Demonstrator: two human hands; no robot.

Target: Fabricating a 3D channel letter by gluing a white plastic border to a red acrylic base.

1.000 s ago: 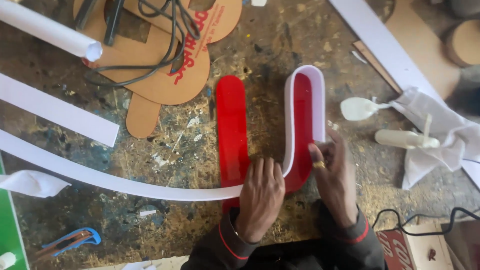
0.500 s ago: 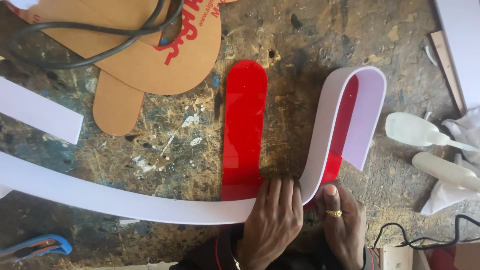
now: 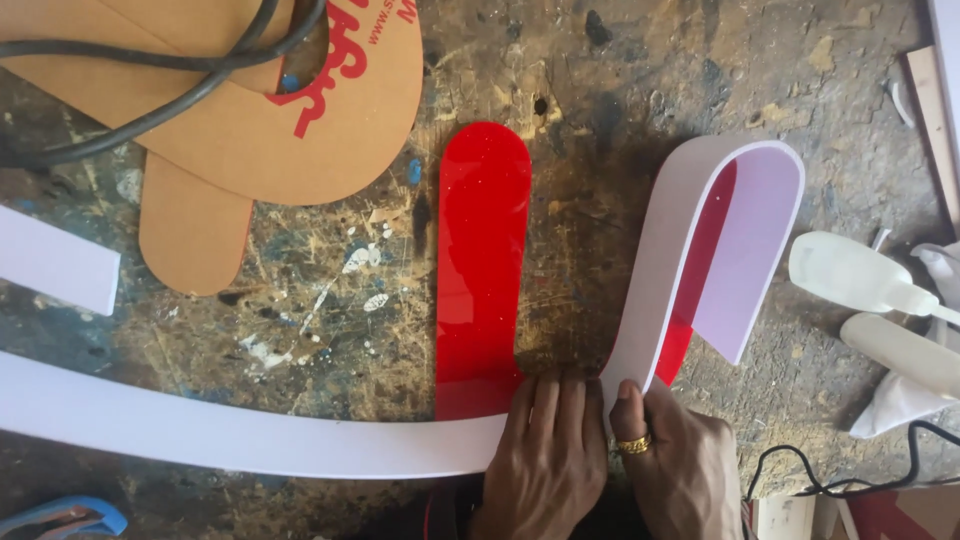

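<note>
I see my left hand pressed flat, fingers together, on the white strip where it crosses the red U-shaped panel. My right hand pinches the strip just beside it, where it curls up around the panel's other arm. Glue bottles lie right.

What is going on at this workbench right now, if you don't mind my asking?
A person is bending a long white plastic strip around the edge of a red U-shaped acrylic piece lying on a scarred workbench. The left hand presses the strip down at the curve; the right hand pinches it beside.
</note>
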